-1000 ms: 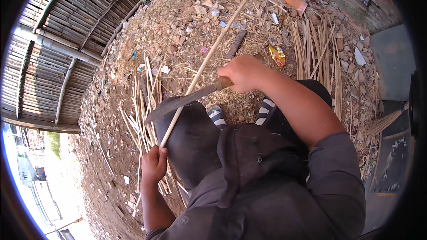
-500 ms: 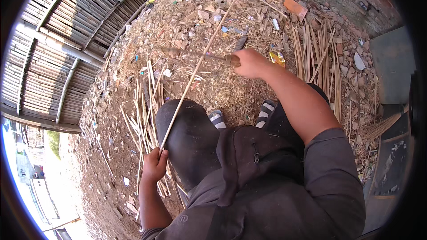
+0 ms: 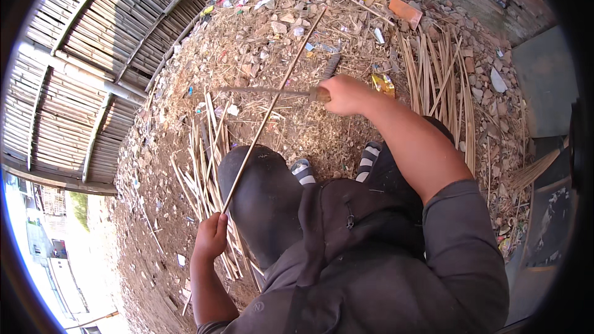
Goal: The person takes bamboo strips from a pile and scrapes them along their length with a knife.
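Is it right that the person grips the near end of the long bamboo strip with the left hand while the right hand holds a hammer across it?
Not quite. The left hand does grip the near end of the long bamboo strip, but the right hand holds a long-bladed knife, not a hammer, with its blade lying across the strip. The head view shows this.

Knife (image 3: 263,91) swung outward, blade now lying level

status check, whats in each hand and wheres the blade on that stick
Left hand shut on long bamboo stick, low end. Right hand shut on knife, blade meeting stick mid-length. Split strips beside knee.
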A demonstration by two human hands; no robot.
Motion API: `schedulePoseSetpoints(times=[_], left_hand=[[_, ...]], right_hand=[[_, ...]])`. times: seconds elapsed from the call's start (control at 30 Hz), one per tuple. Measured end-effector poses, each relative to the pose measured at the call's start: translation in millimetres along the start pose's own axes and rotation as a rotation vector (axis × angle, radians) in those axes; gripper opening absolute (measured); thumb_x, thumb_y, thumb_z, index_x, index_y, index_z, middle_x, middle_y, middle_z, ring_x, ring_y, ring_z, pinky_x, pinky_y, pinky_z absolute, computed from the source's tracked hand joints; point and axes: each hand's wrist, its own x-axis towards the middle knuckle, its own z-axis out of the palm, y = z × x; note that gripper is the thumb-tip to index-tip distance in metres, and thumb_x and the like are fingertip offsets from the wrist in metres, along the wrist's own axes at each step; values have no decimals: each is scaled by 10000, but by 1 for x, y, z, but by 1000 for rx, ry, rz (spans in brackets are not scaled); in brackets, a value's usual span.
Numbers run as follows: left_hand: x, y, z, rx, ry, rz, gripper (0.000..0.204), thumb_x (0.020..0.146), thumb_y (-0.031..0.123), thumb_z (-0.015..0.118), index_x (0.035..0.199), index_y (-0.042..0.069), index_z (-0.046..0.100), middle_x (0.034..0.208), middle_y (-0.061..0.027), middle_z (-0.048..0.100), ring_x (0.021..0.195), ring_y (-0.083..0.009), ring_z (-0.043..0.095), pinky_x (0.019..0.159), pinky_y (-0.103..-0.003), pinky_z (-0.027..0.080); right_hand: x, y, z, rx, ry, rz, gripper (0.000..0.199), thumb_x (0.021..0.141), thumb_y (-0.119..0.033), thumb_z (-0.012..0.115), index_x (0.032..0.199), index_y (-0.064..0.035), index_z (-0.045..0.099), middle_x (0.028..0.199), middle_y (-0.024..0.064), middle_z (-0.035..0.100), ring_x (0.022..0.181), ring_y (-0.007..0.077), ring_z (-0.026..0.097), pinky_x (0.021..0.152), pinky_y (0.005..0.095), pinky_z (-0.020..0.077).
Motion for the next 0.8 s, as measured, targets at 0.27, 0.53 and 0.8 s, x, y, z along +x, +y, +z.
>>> schedulePoseSetpoints(times=[0.27, 0.53, 0.8], left_hand=[[-5, -8, -1, 2, -32, 21, 430, 1056, 310, 469, 750, 9, 471, 585, -145, 502, 515, -270, 503, 516, -430, 394], [-24, -34, -4, -989, -691, -379, 438, 1060, 469, 413, 817, 112, 485, 590, 21, 385, 472, -112, 334, 445, -277, 271], [-21, -50, -7, -1097, -761, -477, 419, 1042, 485, 446, 839, 121, 485, 604, 38, 318, 480, -107, 267, 443, -280, 225]], right_hand=[[8, 28, -14, 211, 54, 295, 303, 755, -158, 671, 1044, -66, 676, 946, 160, 712, 867, 301, 700, 780, 437, 545], [-7, 4, 18, -85, -34, -192, 219, 737, -151, 665, 945, -85, 665, 779, 158, 676, 766, 374, 675, 686, 473, 521], [-12, -33, 12, -367, -75, -267, 123, 765, -147, 658, 883, -114, 666, 757, 122, 666, 773, 303, 692, 713, 470, 529]])
